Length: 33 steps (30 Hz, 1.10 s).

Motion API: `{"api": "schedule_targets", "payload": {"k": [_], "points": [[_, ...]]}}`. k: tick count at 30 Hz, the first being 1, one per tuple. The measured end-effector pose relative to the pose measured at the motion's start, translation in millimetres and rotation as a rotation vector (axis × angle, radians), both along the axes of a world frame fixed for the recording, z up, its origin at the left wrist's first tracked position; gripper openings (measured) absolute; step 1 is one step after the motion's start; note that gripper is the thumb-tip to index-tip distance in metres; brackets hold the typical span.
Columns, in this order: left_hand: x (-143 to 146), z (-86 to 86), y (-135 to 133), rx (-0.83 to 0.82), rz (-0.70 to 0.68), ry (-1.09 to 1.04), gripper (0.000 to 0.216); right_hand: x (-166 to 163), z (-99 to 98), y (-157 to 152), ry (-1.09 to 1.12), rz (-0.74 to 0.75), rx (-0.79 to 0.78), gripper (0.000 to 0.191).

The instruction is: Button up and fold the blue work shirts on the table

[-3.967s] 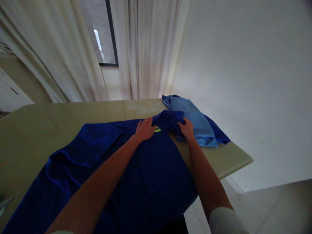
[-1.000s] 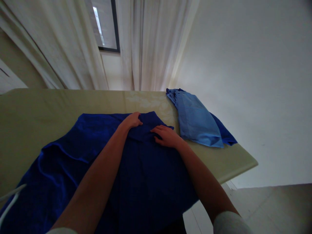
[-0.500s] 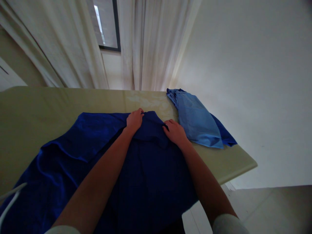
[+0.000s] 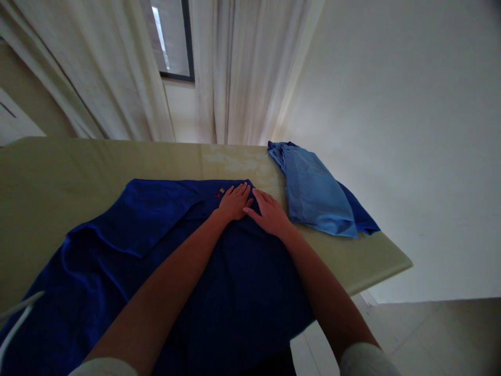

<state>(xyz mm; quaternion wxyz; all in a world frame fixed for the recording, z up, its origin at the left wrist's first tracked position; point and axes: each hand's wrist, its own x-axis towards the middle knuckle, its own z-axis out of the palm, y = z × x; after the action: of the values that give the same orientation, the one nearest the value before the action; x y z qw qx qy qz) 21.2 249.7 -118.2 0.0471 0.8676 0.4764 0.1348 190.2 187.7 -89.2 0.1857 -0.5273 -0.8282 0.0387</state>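
A dark blue garment lies spread over the board, its near part hanging over the front edge. Near its far right corner, my left hand rests flat on the cloth with fingers stretched out. A small red and yellow mark shows on the fabric just left of those fingers. My right hand lies beside the left one at the garment's right edge, fingers extended and thumb apart. The two hands are close together, and neither grips the cloth.
The garment lies on a yellow-green padded board. Folded light blue cloth lies to the right, with darker blue under it. A white cord crosses the lower left. Curtains hang behind, and a white wall stands at right.
My left hand has let go of the garment's far edge, moved right and flattened on it. My right hand has shifted slightly left. The red and yellow mark has come into view.
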Motion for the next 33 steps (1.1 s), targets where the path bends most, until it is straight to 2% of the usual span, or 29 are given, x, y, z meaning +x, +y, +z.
{"api": "schedule_targets", "payload": {"k": [3,7,10,13,16,19,22,25,27,29,31,33], "points": [[-5.8,-1.3,7.3,0.037,0.027,-0.073,0.057,-9.6,-17.5,-1.7,-0.066,-0.039,-0.094,0.095],[-9.4,8.0,7.3,0.072,0.144,-0.140,0.054,-14.7,-26.1,-3.0,-0.148,-0.074,-0.136,0.099],[-15.7,15.2,-9.1,0.017,0.081,0.001,0.052,-13.8,-23.5,-3.8,-0.150,-0.077,-0.118,0.095],[-38.1,24.4,-41.2,-0.045,0.006,0.095,0.053,-11.7,-21.1,-3.8,-0.120,-0.051,-0.104,0.090],[-79.5,33.4,-92.6,-0.104,-0.045,0.076,0.050,-9.9,-17.8,-4.5,-0.005,0.010,-0.064,0.076],[-132.6,32.6,-165.1,-0.140,-0.048,0.021,0.050,-5.8,-7.7,-12.8,0.141,0.055,0.034,0.058],[-186.7,16.3,-251.6,-0.020,0.006,-0.026,0.049,6.7,8.9,-39.4,0.183,0.098,0.115,0.055],[-229.8,-8.2,-337.9,0.155,0.108,-0.076,0.047,29.5,18.8,-90.9,0.249,0.133,0.165,0.054],[-248.2,-24.1,-386.6,0.272,0.289,-0.165,0.040,46.9,12.4,-136.3,0.374,0.064,0.189,0.047],[-259.6,-38.3,-422.1,0.354,0.616,-0.315,0.039,62.2,-7.4,-184.8,0.579,-0.124,0.237,0.038],[-268.1,-50.5,-442.1,0.323,0.906,-0.568,0.057,72.8,-37.0,-230.3,0.773,-0.344,0.316,0.036],[-277.4,-59.8,-449.0,0.193,1.031,-0.867,0.076,77.7,-68.7,-266.6,0.897,-0.496,0.332,0.040]]}}
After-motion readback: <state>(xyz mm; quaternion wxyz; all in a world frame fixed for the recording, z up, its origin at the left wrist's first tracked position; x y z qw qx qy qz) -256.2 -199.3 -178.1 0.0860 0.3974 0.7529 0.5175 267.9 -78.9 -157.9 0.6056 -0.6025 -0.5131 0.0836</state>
